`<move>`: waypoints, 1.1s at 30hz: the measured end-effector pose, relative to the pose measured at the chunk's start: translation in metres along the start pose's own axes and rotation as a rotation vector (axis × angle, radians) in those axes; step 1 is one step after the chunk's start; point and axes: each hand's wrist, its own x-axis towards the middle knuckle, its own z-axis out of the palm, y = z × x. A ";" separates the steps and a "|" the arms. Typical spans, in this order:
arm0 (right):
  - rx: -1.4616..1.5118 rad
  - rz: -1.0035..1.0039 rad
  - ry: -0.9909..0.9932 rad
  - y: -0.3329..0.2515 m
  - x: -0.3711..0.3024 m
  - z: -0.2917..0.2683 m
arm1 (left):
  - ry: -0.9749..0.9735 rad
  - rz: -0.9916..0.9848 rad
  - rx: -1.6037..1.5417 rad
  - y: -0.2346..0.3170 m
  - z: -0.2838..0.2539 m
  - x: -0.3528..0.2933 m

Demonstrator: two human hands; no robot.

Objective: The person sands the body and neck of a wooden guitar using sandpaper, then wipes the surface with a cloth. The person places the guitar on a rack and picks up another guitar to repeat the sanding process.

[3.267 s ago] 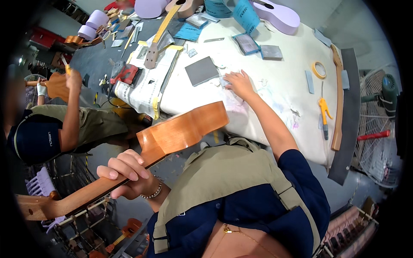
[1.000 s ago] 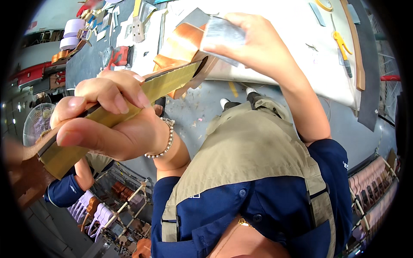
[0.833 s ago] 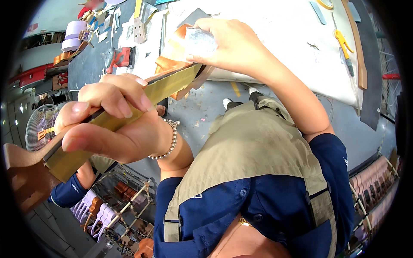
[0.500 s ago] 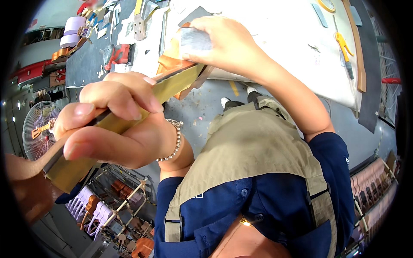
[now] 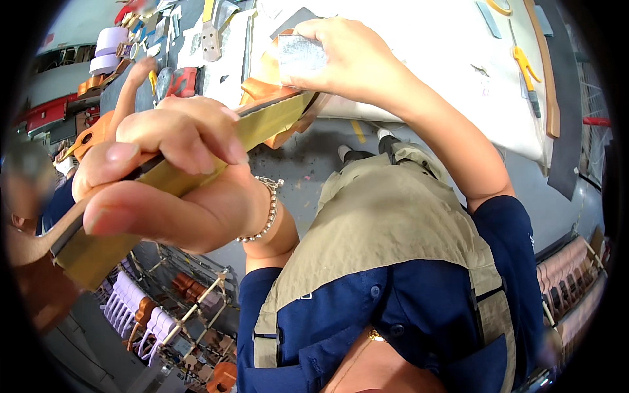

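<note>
Head view: the left hand [image 5: 164,177] has its fingers wrapped tight round a wooden guitar neck [image 5: 196,157], held up close to the camera and running from lower left toward the desk [image 5: 426,59]. The right hand [image 5: 347,59] pinches a grey sanding block [image 5: 301,56] between its fingers, pressing it on the neck's far end, by the orange body [image 5: 268,85]. A yellow clamp [image 5: 524,62] lies on the desk, well apart.
</note>
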 end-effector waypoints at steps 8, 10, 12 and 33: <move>0.309 0.075 -0.088 0.021 -0.015 -0.016 | -0.013 -0.042 -0.048 0.002 -0.005 0.002; 0.199 -0.022 0.028 0.010 -0.008 0.000 | 0.014 -0.041 -0.044 0.003 0.000 0.001; 0.068 -0.018 0.060 0.004 -0.002 0.004 | 0.034 -0.035 -0.047 0.000 0.004 0.001; 0.042 -0.037 0.006 0.006 -0.012 -0.001 | 0.052 0.013 -0.037 0.001 0.005 -0.002</move>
